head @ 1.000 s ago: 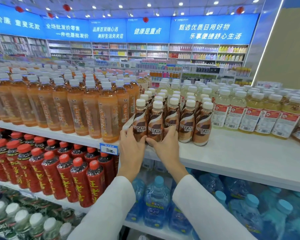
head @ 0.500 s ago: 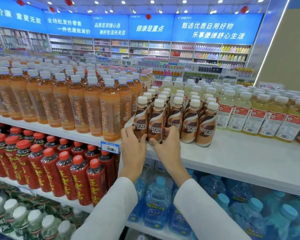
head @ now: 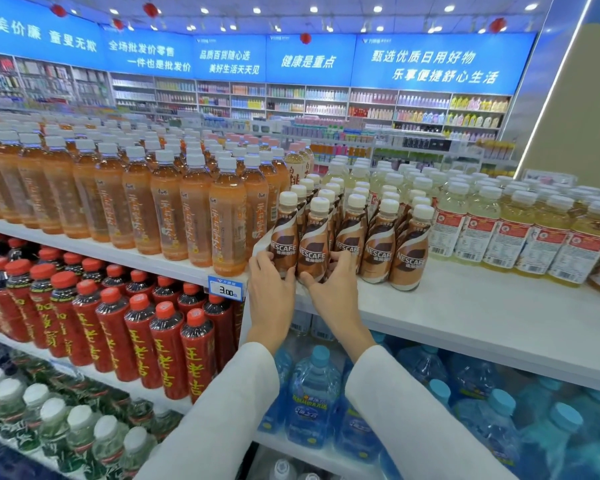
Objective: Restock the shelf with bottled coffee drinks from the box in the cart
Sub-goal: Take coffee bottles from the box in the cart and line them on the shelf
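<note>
Brown Nescafe coffee bottles (head: 378, 237) with cream caps stand in rows on the white top shelf (head: 465, 317). My left hand (head: 271, 292) grips the base of the front-left coffee bottle (head: 286, 237). My right hand (head: 333, 289) wraps the base of the bottle beside it (head: 314, 244), fingers reaching toward the third bottle. Both bottles stand upright at the shelf's front. The box and cart are out of view.
Orange tea bottles (head: 194, 216) crowd the shelf to the left, pale yellow drinks (head: 499, 230) to the right. A price tag (head: 226, 289) sits on the shelf edge. Red bottles (head: 136, 327) and blue water jugs (head: 312, 393) fill lower shelves.
Both hands stay on the two front-left coffee bottles, which shifted slightly back on the shelf. The view has risen and drawn nearer.
</note>
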